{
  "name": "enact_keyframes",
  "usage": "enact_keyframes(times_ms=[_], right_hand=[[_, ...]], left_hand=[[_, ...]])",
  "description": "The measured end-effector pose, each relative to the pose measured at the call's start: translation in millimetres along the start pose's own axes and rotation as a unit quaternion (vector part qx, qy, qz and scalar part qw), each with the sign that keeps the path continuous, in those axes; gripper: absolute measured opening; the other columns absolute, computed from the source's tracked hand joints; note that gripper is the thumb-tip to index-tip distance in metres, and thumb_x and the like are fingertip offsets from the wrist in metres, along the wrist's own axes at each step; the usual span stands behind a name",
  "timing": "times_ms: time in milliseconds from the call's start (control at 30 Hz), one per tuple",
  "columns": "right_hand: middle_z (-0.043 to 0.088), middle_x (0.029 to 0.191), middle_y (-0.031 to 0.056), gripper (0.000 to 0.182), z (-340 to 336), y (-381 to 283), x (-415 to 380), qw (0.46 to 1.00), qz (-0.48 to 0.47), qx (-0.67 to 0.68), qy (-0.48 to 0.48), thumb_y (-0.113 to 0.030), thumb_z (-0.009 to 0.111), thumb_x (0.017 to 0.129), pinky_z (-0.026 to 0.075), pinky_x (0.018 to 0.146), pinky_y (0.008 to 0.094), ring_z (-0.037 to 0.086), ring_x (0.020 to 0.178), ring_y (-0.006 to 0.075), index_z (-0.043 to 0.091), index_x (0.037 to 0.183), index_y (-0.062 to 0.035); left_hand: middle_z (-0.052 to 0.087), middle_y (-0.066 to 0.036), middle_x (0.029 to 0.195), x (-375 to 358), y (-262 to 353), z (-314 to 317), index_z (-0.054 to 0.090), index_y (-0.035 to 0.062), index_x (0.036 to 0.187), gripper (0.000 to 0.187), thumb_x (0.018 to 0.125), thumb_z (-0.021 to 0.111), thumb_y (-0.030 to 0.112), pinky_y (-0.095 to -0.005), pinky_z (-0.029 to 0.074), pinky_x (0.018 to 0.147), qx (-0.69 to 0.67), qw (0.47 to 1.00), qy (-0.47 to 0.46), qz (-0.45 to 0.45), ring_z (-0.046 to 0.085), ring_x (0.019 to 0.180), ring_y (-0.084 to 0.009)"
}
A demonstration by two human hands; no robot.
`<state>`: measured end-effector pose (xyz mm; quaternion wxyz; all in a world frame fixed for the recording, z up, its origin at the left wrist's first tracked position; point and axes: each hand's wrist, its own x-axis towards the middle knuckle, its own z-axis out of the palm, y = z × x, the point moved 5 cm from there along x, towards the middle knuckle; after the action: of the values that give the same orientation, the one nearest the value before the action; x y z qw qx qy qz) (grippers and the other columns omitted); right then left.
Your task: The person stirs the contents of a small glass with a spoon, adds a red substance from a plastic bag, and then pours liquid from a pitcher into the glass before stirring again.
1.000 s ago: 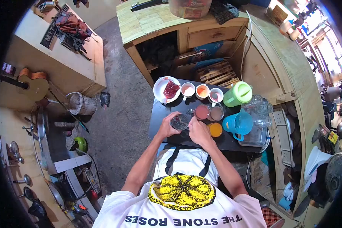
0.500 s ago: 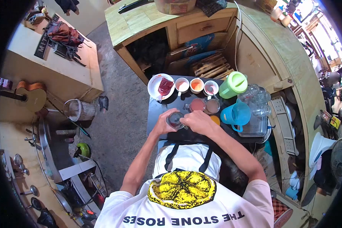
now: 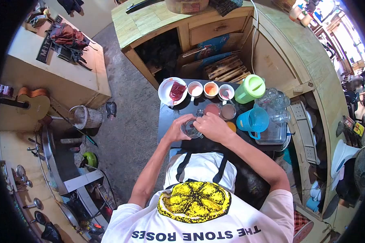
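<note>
My left hand [image 3: 181,129] is wrapped around the side of a clear glass mug [image 3: 190,130] near the front of the dark table. Over the mug's rim, my right hand [image 3: 209,127] is closed in a pinch; whatever its fingers hold is hidden. Just beyond my hands stand a glass of pink drink [image 3: 212,108] and a glass of brownish drink [image 3: 228,112]. Partly behind my right hand is a glass with orange contents [image 3: 231,126]. White cups stand in a row: one pale pink inside [image 3: 195,89], one orange [image 3: 211,89], one with a spoon [image 3: 226,92].
At the back left is a white plate [image 3: 162,95] with a dark red packet [image 3: 177,90]. A green lidded pitcher [image 3: 247,90], a blue jug [image 3: 249,120] and several upturned glasses [image 3: 276,106] on a tray occupy the right. A wooden counter [image 3: 150,22] stands behind.
My right hand has shifted slightly over the mug's rim, its fingers bunched higher. The mug sits a little farther right in view, with my left hand still around it.
</note>
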<state>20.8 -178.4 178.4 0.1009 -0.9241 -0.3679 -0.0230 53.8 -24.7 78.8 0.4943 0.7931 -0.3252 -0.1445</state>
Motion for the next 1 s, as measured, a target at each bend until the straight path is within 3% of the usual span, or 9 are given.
enact_keyframes(times_ms=[200, 300, 400, 500, 600, 700, 833, 933, 1000], right_hand=[[0.068, 0.074, 0.0200, 0.011, 20, -7, -7, 0.976, 0.161, 0.140, -0.039, -0.011, 0.063, 0.079, 0.052, 0.068, 0.0485, 0.069, 0.074, 0.0365, 0.066, 0.082, -0.0004], [0.068, 0.078, 0.0265, 0.018, 20, -6, -11, 0.931, 0.294, 0.211, -0.045, -0.013, 0.062, 0.083, 0.055, 0.073, 0.0475, 0.070, 0.078, 0.0385, 0.069, 0.083, 0.0036], [0.066, 0.077, 0.0293, 0.019, 45, -4, -21, 0.877, 0.372, 0.302, 0.025, -0.013, 0.061, 0.086, 0.054, 0.073, 0.0458, 0.070, 0.083, 0.0397, 0.070, 0.084, 0.0041], [0.059, 0.058, 0.0190, 0.025, 74, -4, -31, 0.821, 0.368, 0.399, 0.178, -0.016, 0.057, 0.092, 0.046, 0.049, 0.0400, 0.062, 0.050, 0.0289, 0.067, 0.083, 0.0047], [0.045, 0.051, -0.0009, 0.024, 89, -10, -47, 0.505, 0.520, 0.679, 0.114, -0.014, 0.052, 0.098, 0.030, 0.040, 0.0273, 0.039, 0.038, 0.0105, 0.065, 0.087, 0.0038], [0.032, 0.054, -0.0101, 0.023, 73, -21, -56, 0.328, 0.521, 0.771, 0.160, -0.011, 0.047, 0.100, 0.017, 0.039, 0.0227, 0.021, 0.040, 0.0021, 0.063, 0.092, 0.0028], [0.035, 0.053, -0.0090, 0.023, 77, -19, -61, 0.423, 0.544, 0.711, 0.140, -0.012, 0.048, 0.100, 0.020, 0.039, 0.0239, 0.026, 0.040, 0.0030, 0.064, 0.093, 0.0034], [0.039, 0.053, -0.0079, 0.026, 90, -12, -64, 0.542, 0.530, 0.637, 0.137, -0.013, 0.049, 0.100, 0.021, 0.039, 0.0233, 0.028, 0.040, 0.0028, 0.067, 0.093, 0.0038], [0.045, 0.056, -0.0054, 0.026, 89, -7, -68, 0.580, 0.524, 0.610, 0.126, -0.014, 0.050, 0.100, 0.028, 0.042, 0.0253, 0.036, 0.043, 0.0055, 0.069, 0.093, 0.0031]], left_hand=[[0.062, -0.017, 0.127, 1, 5, 1, 0.064, 0.0015, 0.120, 0.075, 0.052, 0.089, 0.020, -0.0439, 0.044, 0.107, 0.033, 0.999, 0.034, 0.020, 0.056, 0.125, -0.0351], [0.062, -0.018, 0.127, 1, 5, 5, 0.064, 0.0018, 0.120, 0.070, 0.057, 0.088, 0.022, -0.0441, 0.045, 0.105, 0.052, 0.996, 0.065, 0.031, 0.057, 0.123, -0.0354], [0.062, -0.018, 0.126, 0, 3, 9, 0.064, 0.0015, 0.119, 0.068, 0.060, 0.088, 0.026, -0.0446, 0.046, 0.103, 0.067, 0.993, 0.092, 0.036, 0.058, 0.121, -0.0363], [0.062, -0.018, 0.125, -3, 4, 14, 0.064, 0.0009, 0.118, 0.067, 0.061, 0.088, 0.026, -0.0448, 0.047, 0.101, 0.073, 0.989, 0.121, 0.039, 0.058, 0.118, -0.0366], [0.061, -0.018, 0.124, -8, 2, 13, 0.063, 0.0003, 0.118, 0.067, 0.060, 0.089, 0.023, -0.0443, 0.048, 0.099, 0.078, 0.983, 0.166, 0.022, 0.060, 0.116, -0.0363], [0.061, -0.018, 0.123, -11, 3, 10, 0.063, 0.0002, 0.117, 0.067, 0.059, 0.090, 0.020, -0.0436, 0.048, 0.098, 0.073, 0.979, 0.191, 0.016, 0.060, 0.114, -0.0362], [0.062, -0.018, 0.123, -12, 1, 11, 0.063, 0.0004, 0.117, 0.069, 0.057, 0.091, 0.019, -0.0427, 0.049, 0.098, 0.048, 0.980, 0.193, -0.022, 0.061, 0.114, -0.0359], [0.062, -0.017, 0.123, -8, 5, 8, 0.063, 0.0006, 0.117, 0.070, 0.055, 0.091, 0.018, -0.0424, 0.048, 0.099, 0.063, 0.976, 0.208, -0.025, 0.061, 0.115, -0.0357], [0.062, -0.017, 0.124, -5, 10, 3, 0.063, 0.0008, 0.118, 0.071, 0.054, 0.091, 0.017, -0.0422, 0.048, 0.100, 0.084, 0.977, 0.197, -0.010, 0.061, 0.116, -0.0357]])
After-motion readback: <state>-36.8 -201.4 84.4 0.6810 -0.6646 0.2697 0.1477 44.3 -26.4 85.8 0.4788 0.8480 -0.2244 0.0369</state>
